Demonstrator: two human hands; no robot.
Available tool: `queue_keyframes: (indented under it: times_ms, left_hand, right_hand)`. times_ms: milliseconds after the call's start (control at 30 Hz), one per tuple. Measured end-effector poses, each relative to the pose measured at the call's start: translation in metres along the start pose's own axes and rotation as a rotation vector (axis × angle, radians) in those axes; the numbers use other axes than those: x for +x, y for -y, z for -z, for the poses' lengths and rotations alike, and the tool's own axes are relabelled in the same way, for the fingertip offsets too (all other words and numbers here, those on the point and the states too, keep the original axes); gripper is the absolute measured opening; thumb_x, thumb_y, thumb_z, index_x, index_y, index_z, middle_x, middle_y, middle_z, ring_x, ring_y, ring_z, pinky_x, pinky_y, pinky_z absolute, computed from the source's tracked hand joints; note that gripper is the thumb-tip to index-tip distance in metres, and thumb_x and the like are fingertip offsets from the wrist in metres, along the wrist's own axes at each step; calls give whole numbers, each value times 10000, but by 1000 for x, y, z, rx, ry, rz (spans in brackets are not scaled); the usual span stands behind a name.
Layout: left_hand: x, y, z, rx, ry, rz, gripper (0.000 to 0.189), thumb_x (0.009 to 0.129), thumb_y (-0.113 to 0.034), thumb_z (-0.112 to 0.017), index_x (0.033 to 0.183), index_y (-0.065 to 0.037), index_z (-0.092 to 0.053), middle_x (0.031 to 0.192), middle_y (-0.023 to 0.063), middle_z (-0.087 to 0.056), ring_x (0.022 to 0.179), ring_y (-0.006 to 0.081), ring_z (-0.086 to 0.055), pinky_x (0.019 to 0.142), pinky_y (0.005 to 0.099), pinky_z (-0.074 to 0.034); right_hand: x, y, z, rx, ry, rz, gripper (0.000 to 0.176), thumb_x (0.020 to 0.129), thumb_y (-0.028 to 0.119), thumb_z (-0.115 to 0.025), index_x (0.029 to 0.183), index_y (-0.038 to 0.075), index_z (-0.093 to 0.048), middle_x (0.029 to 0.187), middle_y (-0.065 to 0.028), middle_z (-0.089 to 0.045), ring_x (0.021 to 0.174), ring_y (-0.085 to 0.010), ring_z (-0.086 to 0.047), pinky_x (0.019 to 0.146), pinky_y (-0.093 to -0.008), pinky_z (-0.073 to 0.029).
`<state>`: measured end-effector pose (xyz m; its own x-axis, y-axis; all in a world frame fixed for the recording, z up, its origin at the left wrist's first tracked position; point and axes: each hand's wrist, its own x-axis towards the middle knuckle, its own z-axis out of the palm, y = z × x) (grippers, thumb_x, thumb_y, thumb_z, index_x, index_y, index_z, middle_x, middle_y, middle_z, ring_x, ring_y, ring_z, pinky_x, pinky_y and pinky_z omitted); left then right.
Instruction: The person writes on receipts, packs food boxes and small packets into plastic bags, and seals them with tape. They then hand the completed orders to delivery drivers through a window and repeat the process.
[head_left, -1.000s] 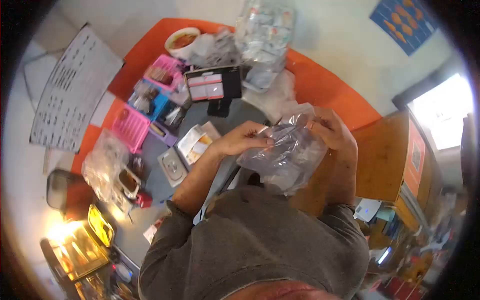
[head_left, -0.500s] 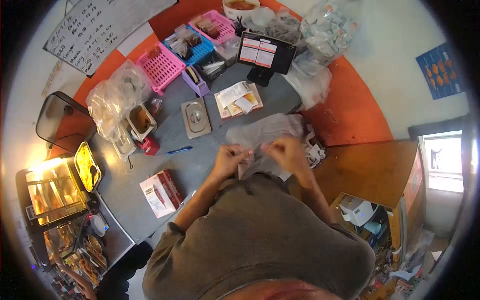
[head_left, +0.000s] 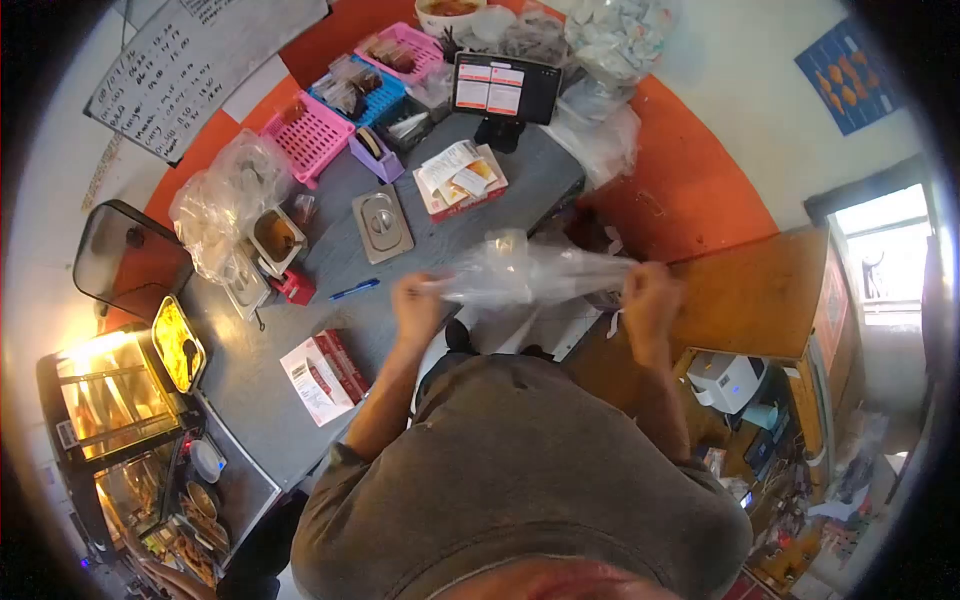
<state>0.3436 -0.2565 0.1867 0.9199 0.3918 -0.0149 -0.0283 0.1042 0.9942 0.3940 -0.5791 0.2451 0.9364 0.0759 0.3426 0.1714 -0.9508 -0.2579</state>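
Orange-and-white walls rose behind a dark grey tabletop, with a handwritten whiteboard up on the left. From where I stood, I could see a thin, clear plastic bag pulled taut in the air before the person's brown shirt, just off the tabletop's edge and above the pale floor tiles. The left hand had its fingers pinched on one end of the bag; the right hand gripped the other end, its fingers curled in and slightly blurred. Nearest the left hand on the tabletop lay a slim blue pen and a rectangular stainless-steel lid. Beyond the bag sat a red-and-white box with papers on top, and behind that stood a black-framed tablet. To the right of the right hand stretched a brown wooden counter.
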Motion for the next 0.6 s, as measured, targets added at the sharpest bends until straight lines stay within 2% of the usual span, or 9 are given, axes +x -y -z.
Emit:
queue_keyframes:
  times_ms: [67,133,200,267,333,400,467,567,600]
  left_hand:
    - [4,25,9,-217,-28,-63,348,796,-21,-589,560,-80,-340,570,-55,-370,565,53,-362,483,243,-285]
    - [-1,8,-13,-127,-36,-55,363,794,-23,-597,565,-87,-322,561,-60,-356,556,49,-346,483,243,-287]
    - [-3,-12,-42,-54,-1,-50,380,792,-25,-606,571,-94,-305,553,-65,-342,547,45,-329,482,243,-288]
    - [-14,-28,-81,258,174,-72,395,795,-43,-634,594,-71,-295,553,-33,-319,571,43,-332,500,237,-291]
    - [-38,-47,-140,571,370,-366,345,782,-56,-654,595,-32,-365,546,24,-372,535,105,-403,499,268,-322]
    - [-67,-68,-183,595,686,-576,206,743,-52,-675,676,-15,-484,609,101,-470,572,257,-506,528,337,-377]
    - [-87,-60,-193,771,699,-757,135,726,-42,-671,795,-24,-557,702,134,-550,671,374,-531,589,399,-411]
    - [-73,3,-167,917,768,-776,181,740,-46,-665,869,-15,-543,803,144,-562,784,371,-554,655,423,-428]
    - [-68,27,-159,918,833,-679,176,744,-56,-661,872,-17,-547,843,141,-563,791,366,-555,670,424,-436]
  right_hand:
    - [-1,-28,13,-21,-23,-94,108,812,166,-616,829,60,-615,842,-104,-632,743,-312,-598,748,-417,-405]
    - [-13,-49,11,16,8,-44,187,815,214,-637,903,54,-599,855,-123,-626,759,-301,-603,774,-419,-409]
    - [-18,-54,25,424,-12,-166,313,790,261,-679,1002,57,-573,920,-144,-618,834,-317,-603,815,-426,-414]
    - [-22,-48,48,245,-55,120,704,692,394,-754,1232,41,-472,1228,-181,-505,1167,-371,-454,976,-478,-331]
    - [-43,-35,53,465,-87,142,757,658,388,-777,1255,41,-466,1252,-179,-478,1156,-355,-447,992,-446,-325]
    - [-50,-30,40,534,125,54,687,652,318,-773,1228,78,-488,1124,-168,-516,1100,-346,-468,916,-457,-372]
    - [-77,-63,26,538,97,-105,669,645,294,-772,1219,92,-494,1074,-166,-521,1075,-346,-472,889,-456,-386]
    - [-95,-109,55,431,61,-365,690,646,243,-752,1258,116,-458,1019,-154,-520,997,-341,-504,832,-431,-420]
    - [-103,-116,54,447,-79,-95,678,666,240,-734,1266,120,-444,985,-142,-535,925,-343,-533,793,-428,-441]
